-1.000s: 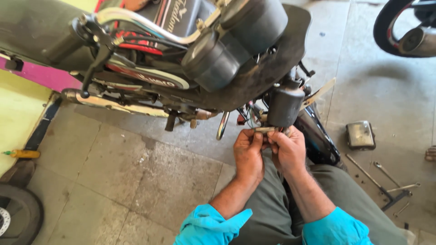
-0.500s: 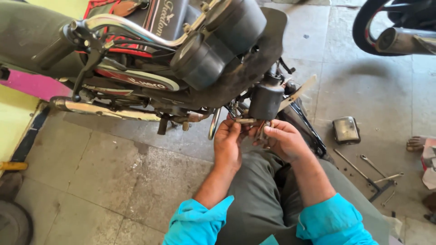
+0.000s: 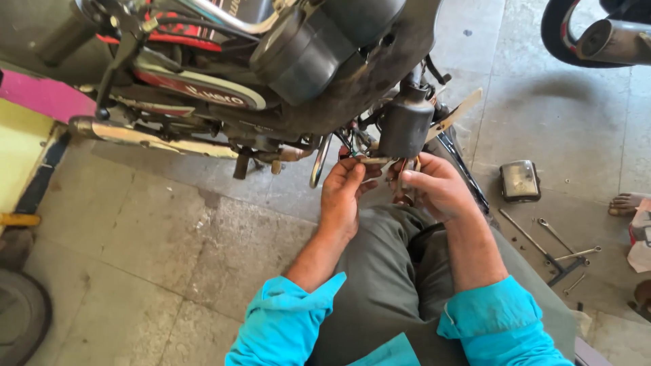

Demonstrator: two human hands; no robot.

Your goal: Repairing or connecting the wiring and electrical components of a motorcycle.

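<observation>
- Left hand (image 3: pixel 342 193) pinches a small pale connector (image 3: pixel 375 161) between thumb and fingertips, just under the black cylinder (image 3: pixel 405 129) at the front of the motorcycle (image 3: pixel 285 61).
- Right hand (image 3: pixel 437 186) has its fingers curled narrowly around thin wires (image 3: pixel 405 177) beside it; what exactly it grips, I cannot tell.
- Risk, as I judge it: wires look thin and bunched, and a hard pull could tear one from its fitting.
- Risk: tight, shaded spot; a wrong pairing is easy.
- Connector looks small, light-coloured, partly hidden by fingers.
- Spanners (image 3: pixel 556 247) and a lamp unit (image 3: pixel 520 180) lie on the floor (image 3: pixel 169 237), well apart to the right.
</observation>
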